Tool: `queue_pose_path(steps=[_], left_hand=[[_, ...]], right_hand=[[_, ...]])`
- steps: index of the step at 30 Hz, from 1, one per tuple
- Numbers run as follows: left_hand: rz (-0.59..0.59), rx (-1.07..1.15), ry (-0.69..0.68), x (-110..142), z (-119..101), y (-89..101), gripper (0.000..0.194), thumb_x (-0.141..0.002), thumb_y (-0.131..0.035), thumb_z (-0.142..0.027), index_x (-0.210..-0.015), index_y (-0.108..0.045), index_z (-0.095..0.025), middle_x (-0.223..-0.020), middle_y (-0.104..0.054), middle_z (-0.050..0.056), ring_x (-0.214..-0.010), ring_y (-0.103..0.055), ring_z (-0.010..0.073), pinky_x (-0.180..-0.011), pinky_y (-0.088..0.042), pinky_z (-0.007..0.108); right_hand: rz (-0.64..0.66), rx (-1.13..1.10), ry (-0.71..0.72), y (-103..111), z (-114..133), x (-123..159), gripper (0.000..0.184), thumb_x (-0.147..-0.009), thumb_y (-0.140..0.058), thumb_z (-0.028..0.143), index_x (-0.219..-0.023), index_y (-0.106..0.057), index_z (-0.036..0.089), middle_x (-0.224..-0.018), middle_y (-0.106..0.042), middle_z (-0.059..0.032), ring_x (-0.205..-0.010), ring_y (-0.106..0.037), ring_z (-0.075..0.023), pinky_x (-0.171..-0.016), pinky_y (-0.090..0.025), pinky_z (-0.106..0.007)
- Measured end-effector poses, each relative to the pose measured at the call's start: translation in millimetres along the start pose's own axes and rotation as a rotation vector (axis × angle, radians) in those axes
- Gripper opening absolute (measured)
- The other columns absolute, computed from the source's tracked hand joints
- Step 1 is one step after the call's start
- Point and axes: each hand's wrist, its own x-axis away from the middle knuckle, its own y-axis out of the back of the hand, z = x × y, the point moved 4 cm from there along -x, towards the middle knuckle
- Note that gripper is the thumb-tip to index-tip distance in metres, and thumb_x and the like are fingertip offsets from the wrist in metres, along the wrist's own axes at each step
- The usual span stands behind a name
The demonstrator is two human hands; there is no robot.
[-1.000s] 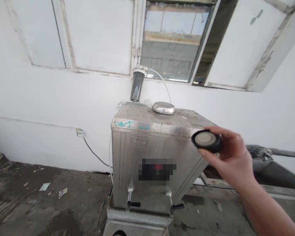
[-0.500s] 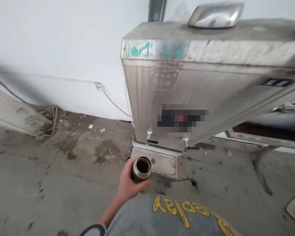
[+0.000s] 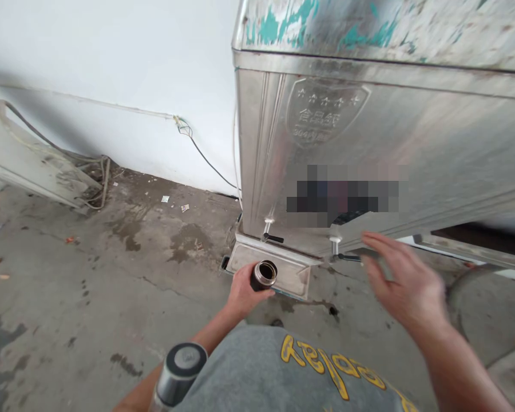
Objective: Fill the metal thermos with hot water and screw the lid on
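My left hand (image 3: 241, 293) is wrapped round a thermos flask (image 3: 265, 281) that has no lid on. The flask is upright, its mouth facing up, over the drip tray (image 3: 294, 281) of a steel water dispenser (image 3: 266, 171). My right hand (image 3: 412, 283) is held out with fingers extended and nothing in it. Its fingertips are close to the black lever of the right tap (image 3: 335, 247); contact cannot be made out. The left tap (image 3: 266, 229) is above and just beyond the flask. A second bottle with a black-topped lid (image 3: 180, 369) shows by my left forearm.
A white wall (image 3: 111, 51) with a cable (image 3: 212, 166) is behind the dispenser. At the left, a pale panel (image 3: 38, 160) leans near some hoses. Wet patches and litter mark the concrete floor (image 3: 124, 320). A curved hose lies at the right, partly behind my right arm.
My right hand has come into view and reached the right tap's side. The view has drawn closer to the dispenser, and the lidded bottle now shows at the bottom. My left hand keeps its hold.
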Motion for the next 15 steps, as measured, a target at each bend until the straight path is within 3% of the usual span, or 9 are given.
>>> queue_pose_path(steps=[4,7,12,15], left_hand=[[0.049,-0.11,0.036,-15,15,-17.7,0.076,-0.059,-0.093,-0.023,-0.127,-0.059,-0.018,-0.129,-0.071,0.011,-0.124,-0.063,0.0307,-0.113,-0.042,0.05],[0.07,-0.148,0.077,-28,32,-29.4,0.074,-0.061,-0.092,-0.023,-0.127,-0.059,-0.018,-0.128,-0.072,0.011,-0.123,-0.064,0.0297,-0.117,-0.038,0.049],[0.059,-0.18,0.151,-42,63,-40.4,0.07,-0.066,-0.09,-0.028,-0.128,-0.058,-0.02,-0.131,-0.071,0.012,-0.124,-0.063,0.0306,-0.116,-0.036,0.05],[0.051,-0.183,0.161,-51,72,-41.5,0.068,-0.068,-0.088,-0.031,-0.128,-0.058,-0.021,-0.128,-0.072,0.011,-0.123,-0.064,0.0302,-0.115,-0.036,0.049]], right_hand=[[0.366,-0.171,-0.108,-92,2,3,0.053,-0.097,-0.039,0.032,-0.144,-0.046,0.01,-0.145,-0.054,-0.017,-0.122,-0.061,-0.0244,-0.108,-0.049,-0.041],[0.512,-0.139,-0.166,-145,8,-11,0.056,-0.097,-0.038,0.028,-0.15,-0.04,0.008,-0.15,-0.049,-0.0182,-0.125,-0.059,-0.0261,-0.11,-0.046,-0.043],[0.674,-0.013,-0.118,-179,31,-34,0.051,-0.102,-0.033,0.023,-0.151,-0.042,0.013,-0.152,-0.049,-0.0126,-0.133,-0.053,-0.0254,-0.115,-0.039,-0.038],[0.709,0.042,-0.153,-186,41,-36,0.049,-0.106,-0.03,0.029,-0.149,-0.044,0.013,-0.139,-0.061,-0.0153,-0.125,-0.06,-0.0272,-0.107,-0.044,-0.037]])
